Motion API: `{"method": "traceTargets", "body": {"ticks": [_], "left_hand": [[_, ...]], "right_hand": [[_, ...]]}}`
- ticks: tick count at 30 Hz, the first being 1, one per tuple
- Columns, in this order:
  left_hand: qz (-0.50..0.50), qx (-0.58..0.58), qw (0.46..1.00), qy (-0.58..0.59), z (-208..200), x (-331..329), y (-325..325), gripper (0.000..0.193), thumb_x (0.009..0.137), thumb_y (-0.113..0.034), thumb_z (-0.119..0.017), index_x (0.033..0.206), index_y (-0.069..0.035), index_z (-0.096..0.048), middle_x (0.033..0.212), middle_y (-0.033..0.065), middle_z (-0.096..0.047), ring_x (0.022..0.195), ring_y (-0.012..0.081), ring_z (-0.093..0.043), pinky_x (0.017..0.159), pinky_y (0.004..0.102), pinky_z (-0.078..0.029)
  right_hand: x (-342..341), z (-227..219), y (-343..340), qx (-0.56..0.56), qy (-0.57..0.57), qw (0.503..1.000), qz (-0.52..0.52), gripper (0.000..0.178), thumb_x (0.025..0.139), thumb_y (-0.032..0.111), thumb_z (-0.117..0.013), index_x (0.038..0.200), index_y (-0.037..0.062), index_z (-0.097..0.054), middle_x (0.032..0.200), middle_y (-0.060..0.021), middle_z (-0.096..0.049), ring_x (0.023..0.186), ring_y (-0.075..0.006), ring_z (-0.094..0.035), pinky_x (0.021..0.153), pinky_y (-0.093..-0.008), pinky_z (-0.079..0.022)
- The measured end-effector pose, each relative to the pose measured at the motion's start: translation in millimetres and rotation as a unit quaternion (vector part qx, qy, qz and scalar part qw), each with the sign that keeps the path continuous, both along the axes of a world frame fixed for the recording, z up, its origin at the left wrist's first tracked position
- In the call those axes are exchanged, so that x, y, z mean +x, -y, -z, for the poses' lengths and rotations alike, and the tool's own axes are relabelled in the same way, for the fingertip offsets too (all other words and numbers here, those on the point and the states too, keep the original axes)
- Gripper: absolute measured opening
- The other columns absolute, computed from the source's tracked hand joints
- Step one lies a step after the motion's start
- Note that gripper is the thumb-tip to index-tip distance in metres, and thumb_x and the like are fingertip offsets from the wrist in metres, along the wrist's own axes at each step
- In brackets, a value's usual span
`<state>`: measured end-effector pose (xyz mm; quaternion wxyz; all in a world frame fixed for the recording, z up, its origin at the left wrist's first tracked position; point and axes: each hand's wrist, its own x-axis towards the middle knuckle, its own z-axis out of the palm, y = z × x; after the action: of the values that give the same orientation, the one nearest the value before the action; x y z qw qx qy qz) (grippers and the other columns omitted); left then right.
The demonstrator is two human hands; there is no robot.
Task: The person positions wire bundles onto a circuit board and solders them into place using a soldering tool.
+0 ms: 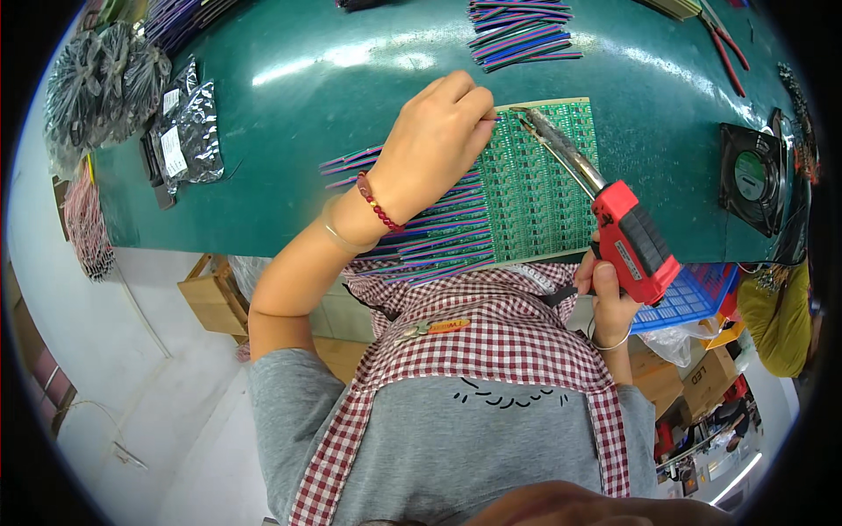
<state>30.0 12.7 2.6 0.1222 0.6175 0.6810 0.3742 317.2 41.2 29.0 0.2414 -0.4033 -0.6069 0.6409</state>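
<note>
A green panel of many small circuit boards [539, 188] lies near the table's front edge. Along its left side several multi-coloured ribbon wires [443, 241] stick out in rows. My left hand [438, 131] is closed in a pinch at the panel's far left corner; a bit of wire shows at its fingertips, the rest hidden by the hand. My right hand [610, 298] grips a red and black soldering gun [627, 237] by its handle. The gun's metal tip reaches the panel's far edge, just right of my left fingertips.
A pile of cut ribbon wires [522, 35] lies at the far middle. Black fan [752, 178] and red-handled pliers [728, 53] are at the right. Bagged wires [105, 88] and a dark packet [189, 131] lie left. Below the table's right edge is a blue crate [688, 298].
</note>
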Motion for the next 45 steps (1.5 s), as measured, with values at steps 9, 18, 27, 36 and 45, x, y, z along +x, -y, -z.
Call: {"method": "traceTargets", "body": {"ticks": [9,18,27,36,45], "left_hand": [[-0.003,-0.008,1.000,0.003,0.2,-1.2,1.1,0.009,0.078,0.000,-0.070,0.081,-0.002,-0.061,0.081,0.0110,-0.057,0.068,0.0290,-0.061,0.060,0.0366,-0.050],[-0.008,-0.013,1.000,0.001,-1.3,-1.1,0.8,0.009,0.079,-0.001,-0.069,0.082,-0.002,-0.060,0.081,0.0115,-0.056,0.069,0.0305,-0.060,0.061,0.0378,-0.049],[-0.017,-0.023,1.000,0.007,-3.2,0.2,2.9,0.010,0.079,-0.003,-0.071,0.081,-0.002,-0.061,0.081,0.0120,-0.058,0.071,0.0309,-0.061,0.062,0.0385,-0.050],[-0.027,-0.035,0.999,0.001,-7.9,2.1,4.3,0.010,0.079,-0.004,-0.072,0.081,-0.001,-0.063,0.081,0.0113,-0.060,0.071,0.0301,-0.062,0.062,0.0382,-0.050],[-0.039,-0.031,0.999,0.006,-4.5,6.5,7.3,0.010,0.079,-0.004,-0.072,0.082,-0.002,-0.063,0.081,0.0108,-0.060,0.071,0.0303,-0.061,0.062,0.0383,-0.050]], "right_hand": [[4.4,7.1,2.3,0.038,0.050,0.997,-0.043,0.034,0.097,0.023,-0.059,0.117,-0.0046,-0.054,0.067,-0.0071,-0.055,0.055,-0.0117,-0.049,0.052,-0.0254,-0.040],[2.7,-1.4,4.2,0.033,0.038,0.998,-0.031,0.048,0.097,0.029,-0.059,0.128,-0.0073,-0.050,0.070,-0.0078,-0.057,0.057,-0.0123,-0.051,0.054,-0.0261,-0.043],[1.5,-8.0,2.9,0.010,0.034,0.998,-0.043,0.057,0.097,0.037,-0.059,0.132,-0.0062,-0.047,0.071,-0.0076,-0.057,0.057,-0.0131,-0.051,0.054,-0.0268,-0.044],[5.8,-2.6,2.7,0.022,0.049,0.997,-0.049,0.052,0.098,0.032,-0.059,0.132,-0.0057,-0.048,0.070,-0.0078,-0.057,0.057,-0.0122,-0.050,0.053,-0.0258,-0.042],[8.4,4.1,4.3,0.060,0.032,0.996,-0.056,0.043,0.097,0.025,-0.059,0.126,-0.0054,-0.051,0.070,-0.0081,-0.057,0.058,-0.0121,-0.051,0.054,-0.0264,-0.042]]}}
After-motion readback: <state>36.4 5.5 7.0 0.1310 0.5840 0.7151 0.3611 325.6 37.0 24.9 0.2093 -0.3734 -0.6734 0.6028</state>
